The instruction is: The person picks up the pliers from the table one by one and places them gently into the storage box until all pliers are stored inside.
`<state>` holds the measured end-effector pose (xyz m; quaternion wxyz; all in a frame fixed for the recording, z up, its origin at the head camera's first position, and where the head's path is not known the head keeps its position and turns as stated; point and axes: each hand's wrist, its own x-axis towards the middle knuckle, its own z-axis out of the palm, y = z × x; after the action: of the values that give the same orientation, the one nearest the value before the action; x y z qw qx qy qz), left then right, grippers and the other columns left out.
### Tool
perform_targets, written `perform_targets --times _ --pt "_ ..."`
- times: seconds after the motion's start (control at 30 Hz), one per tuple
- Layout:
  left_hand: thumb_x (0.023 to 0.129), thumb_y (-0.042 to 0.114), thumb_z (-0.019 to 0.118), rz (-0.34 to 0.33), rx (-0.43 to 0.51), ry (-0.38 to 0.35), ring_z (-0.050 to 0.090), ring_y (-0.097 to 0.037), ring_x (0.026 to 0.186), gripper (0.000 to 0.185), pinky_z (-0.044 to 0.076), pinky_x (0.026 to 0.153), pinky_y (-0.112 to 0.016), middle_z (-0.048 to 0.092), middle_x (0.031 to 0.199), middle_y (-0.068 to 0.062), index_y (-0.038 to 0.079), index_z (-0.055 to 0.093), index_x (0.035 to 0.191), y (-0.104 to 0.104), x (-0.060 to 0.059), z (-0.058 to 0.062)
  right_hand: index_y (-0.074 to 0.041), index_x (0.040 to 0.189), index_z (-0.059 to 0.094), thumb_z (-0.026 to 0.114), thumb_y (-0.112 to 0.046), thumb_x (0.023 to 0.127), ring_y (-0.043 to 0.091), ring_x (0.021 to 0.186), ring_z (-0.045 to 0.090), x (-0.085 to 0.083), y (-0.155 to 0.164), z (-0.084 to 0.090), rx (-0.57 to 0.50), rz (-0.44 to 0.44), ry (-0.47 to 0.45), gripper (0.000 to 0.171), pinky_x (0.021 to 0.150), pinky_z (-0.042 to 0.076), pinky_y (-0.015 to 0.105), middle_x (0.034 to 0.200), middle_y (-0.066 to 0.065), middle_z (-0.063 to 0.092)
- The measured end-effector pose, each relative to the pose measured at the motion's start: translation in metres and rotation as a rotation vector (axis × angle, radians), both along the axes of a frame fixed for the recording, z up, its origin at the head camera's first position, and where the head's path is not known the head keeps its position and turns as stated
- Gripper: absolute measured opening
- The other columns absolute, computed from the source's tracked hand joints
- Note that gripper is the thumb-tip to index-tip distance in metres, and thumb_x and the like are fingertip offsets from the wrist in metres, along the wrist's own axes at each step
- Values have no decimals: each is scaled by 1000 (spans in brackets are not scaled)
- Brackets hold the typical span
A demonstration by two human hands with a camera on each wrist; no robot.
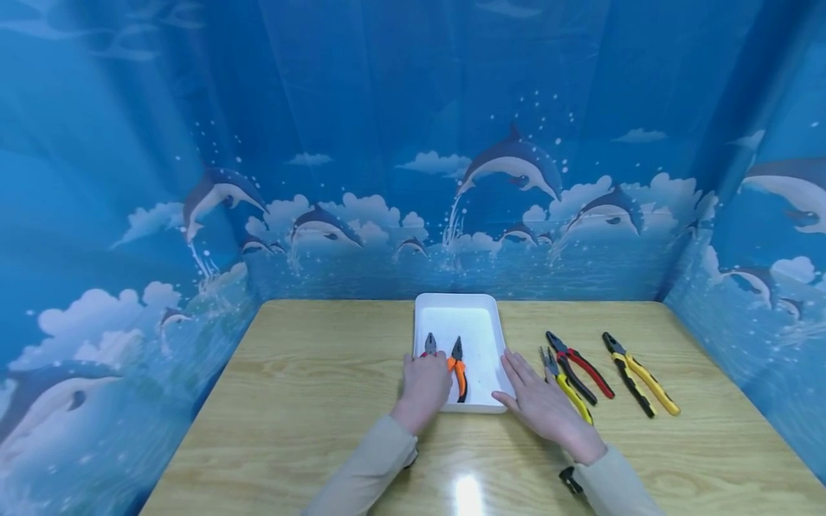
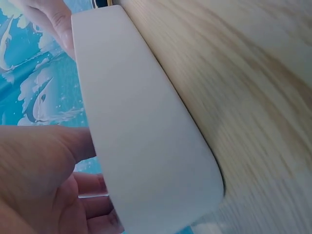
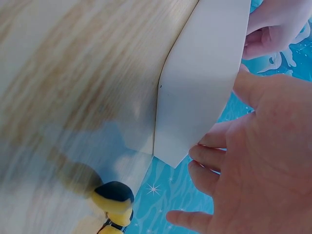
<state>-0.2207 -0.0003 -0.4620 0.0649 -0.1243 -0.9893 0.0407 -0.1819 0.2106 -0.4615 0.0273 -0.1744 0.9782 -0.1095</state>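
A white tray [image 1: 480, 380] lies on the wooden table, with two pairs of pliers in it. My left hand [image 1: 424, 387] reaches over the tray's left wall and grips the red-handled pliers [image 1: 430, 344]; their jaws show beyond my fingers, and most of the handles are hidden. Beside them lie orange-handled pliers [image 1: 460, 380], jaws pointing away from me. With fingers extended, my right hand [image 1: 545, 405] rests against the tray's right edge. In the left wrist view the tray wall [image 2: 131, 112] hides what the left hand [image 2: 44, 180] holds.
Right of the tray lie yellow-handled long-nose pliers [image 1: 571, 394], partly behind my right hand, red-and-black pliers [image 1: 584, 369] and yellow-and-black pliers [image 1: 642, 376]. A blue dolphin-print curtain [image 1: 387, 143] surrounds the table [image 1: 310, 373] at the back and sides.
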Motion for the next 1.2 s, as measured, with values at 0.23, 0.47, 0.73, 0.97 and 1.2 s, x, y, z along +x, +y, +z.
perform_targets --times 0.23,0.47,0.73,0.97,1.2 --pt "92 38 72 3 49 18 63 -18 67 28 53 80 -40 64 69 -1 10 69 94 9 -2 -4 1 158 29 45 -50 106 42 151 24 0 1 0 0 -3 4 74 115 19 74 166 20 22" --pt "87 40 78 -60 65 76 68 -19 77 31 53 78 -40 71 82 -2 12 71 96 9 -1 -5 1 157 30 47 -48 106 41 150 26 0 0 -2 -3 -1 20 73 114 21 74 165 20 24" --pt "95 42 69 -280 48 -16 59 -23 120 40 51 101 -46 65 131 -2 23 67 130 9 0 -3 2 156 31 46 -49 106 42 149 27 0 0 -1 -2 4 34 73 113 22 75 164 22 25" --pt "101 44 59 -369 78 -106 52 -24 133 35 47 108 -50 57 147 1 31 67 133 5 1 -7 2 157 31 47 -48 105 42 150 26 0 0 0 1 0 30 73 113 22 75 165 21 24" --pt "102 43 59 -378 84 -102 54 -23 131 36 49 107 -48 58 145 -1 28 67 133 2 0 -8 2 157 30 47 -48 106 41 150 26 0 0 -1 -1 3 28 73 114 21 75 165 21 24"
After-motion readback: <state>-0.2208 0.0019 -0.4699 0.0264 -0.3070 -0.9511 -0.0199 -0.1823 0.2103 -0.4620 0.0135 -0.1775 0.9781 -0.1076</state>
